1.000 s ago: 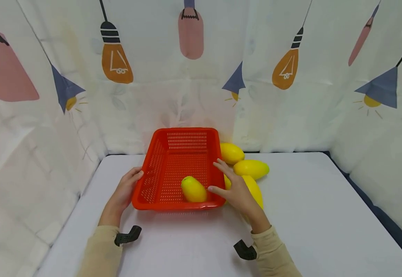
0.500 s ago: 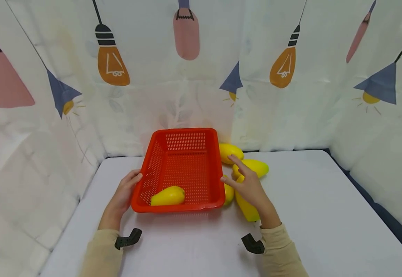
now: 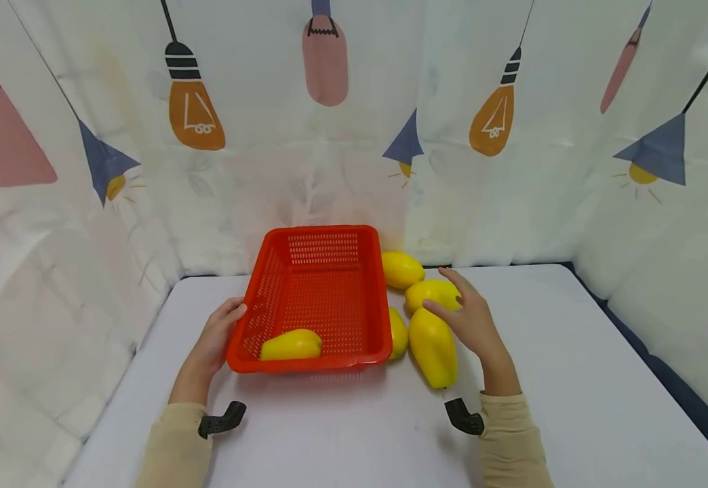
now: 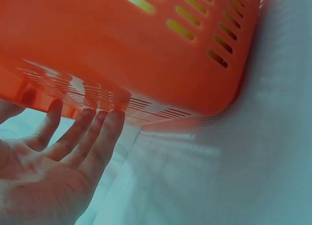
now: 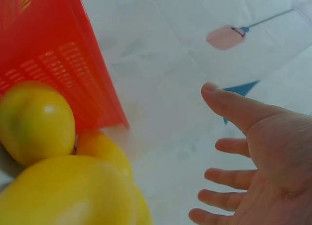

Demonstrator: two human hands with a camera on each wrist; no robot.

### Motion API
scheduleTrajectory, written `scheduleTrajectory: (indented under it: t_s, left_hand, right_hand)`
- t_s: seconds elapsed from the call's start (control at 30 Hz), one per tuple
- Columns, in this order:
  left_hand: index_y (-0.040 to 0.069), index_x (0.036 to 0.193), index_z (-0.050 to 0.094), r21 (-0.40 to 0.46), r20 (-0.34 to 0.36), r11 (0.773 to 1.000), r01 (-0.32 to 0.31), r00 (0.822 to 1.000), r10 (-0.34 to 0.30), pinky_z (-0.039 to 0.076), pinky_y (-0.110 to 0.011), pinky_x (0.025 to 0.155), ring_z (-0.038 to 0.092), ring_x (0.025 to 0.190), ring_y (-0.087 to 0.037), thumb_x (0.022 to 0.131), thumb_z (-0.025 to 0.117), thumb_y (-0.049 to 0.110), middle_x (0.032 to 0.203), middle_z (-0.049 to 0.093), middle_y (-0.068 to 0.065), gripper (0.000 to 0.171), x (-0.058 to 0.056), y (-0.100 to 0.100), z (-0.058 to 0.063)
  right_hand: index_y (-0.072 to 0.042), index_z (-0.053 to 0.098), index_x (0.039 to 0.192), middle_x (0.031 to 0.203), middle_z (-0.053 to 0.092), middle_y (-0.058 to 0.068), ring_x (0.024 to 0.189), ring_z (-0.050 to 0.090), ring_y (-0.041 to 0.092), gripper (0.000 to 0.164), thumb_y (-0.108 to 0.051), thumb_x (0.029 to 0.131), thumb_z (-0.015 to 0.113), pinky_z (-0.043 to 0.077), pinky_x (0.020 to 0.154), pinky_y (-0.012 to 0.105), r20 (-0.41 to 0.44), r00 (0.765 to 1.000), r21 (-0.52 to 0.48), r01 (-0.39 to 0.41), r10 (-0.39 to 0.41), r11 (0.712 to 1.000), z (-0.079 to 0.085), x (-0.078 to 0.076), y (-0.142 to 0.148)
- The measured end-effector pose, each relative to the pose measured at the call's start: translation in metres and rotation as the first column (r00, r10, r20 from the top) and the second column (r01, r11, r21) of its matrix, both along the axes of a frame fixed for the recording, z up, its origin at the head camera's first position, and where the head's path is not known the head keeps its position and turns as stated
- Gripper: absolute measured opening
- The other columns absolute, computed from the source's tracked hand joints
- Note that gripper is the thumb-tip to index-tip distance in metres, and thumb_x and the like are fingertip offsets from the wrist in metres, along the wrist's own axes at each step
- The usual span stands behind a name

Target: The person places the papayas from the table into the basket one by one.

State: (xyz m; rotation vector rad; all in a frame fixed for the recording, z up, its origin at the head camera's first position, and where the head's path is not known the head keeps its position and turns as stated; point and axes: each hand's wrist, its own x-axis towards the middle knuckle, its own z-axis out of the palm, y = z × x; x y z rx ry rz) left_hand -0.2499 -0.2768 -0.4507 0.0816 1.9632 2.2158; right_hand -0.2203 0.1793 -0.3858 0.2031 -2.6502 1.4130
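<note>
A red perforated plastic basket (image 3: 323, 285) stands at the back middle of the table, with one yellow mango (image 3: 291, 345) lying in its front left corner. My left hand (image 3: 209, 344) holds the basket's left side, thumb at the rim; in the left wrist view the fingertips (image 4: 113, 118) press against its slotted outer wall. To the right of the basket lie several more mangoes, the nearest (image 3: 433, 349) large and pointing toward me. My right hand (image 3: 475, 327) hovers just right of these, fingers spread and holding nothing; the right wrist view shows its open palm (image 5: 280, 152).
The white table (image 3: 354, 434) extends in front of the basket and to the right. A white patterned curtain (image 3: 354, 183) hangs behind and along both sides. Each wrist carries a black camera mount (image 3: 222, 419).
The mango in the basket has rolled from the front right to the front left corner. My right hand has drawn back rightward from the basket; my left hand stays put.
</note>
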Motion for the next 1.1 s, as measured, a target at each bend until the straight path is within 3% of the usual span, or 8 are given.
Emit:
scheduleTrajectory:
  t_s: [0.23,1.1]
  left_hand:
    - [0.013,0.129,0.046,-0.043,0.012,0.999,-0.028,1.000,0.029,0.053,-0.020,0.083,0.060,0.096,-0.007,0.101,0.047,0.037,0.110,0.059,0.007,0.037,0.008,0.000,-0.007]
    - [0.016,0.123,0.049,-0.042,-0.003,0.999,-0.019,1.000,0.019,0.052,-0.019,0.084,0.057,0.099,-0.007,0.101,0.047,0.036,0.110,0.058,0.008,0.030,-0.001,0.001,-0.001]
  right_hand:
    - [-0.022,0.034,0.149,0.158,0.028,0.010,0.145,0.027,0.033,0.071,-0.044,0.089,0.066,0.029,0.113,0.057,0.035,0.999,0.044,0.018,-0.020,0.999,-0.005,-0.002,0.008]
    - [-0.018,0.035,0.148,0.156,0.031,0.012,0.143,0.028,0.036,0.069,-0.043,0.091,0.064,0.033,0.111,0.056,0.026,0.999,0.065,0.033,-0.035,0.997,-0.010,-0.004,0.019]
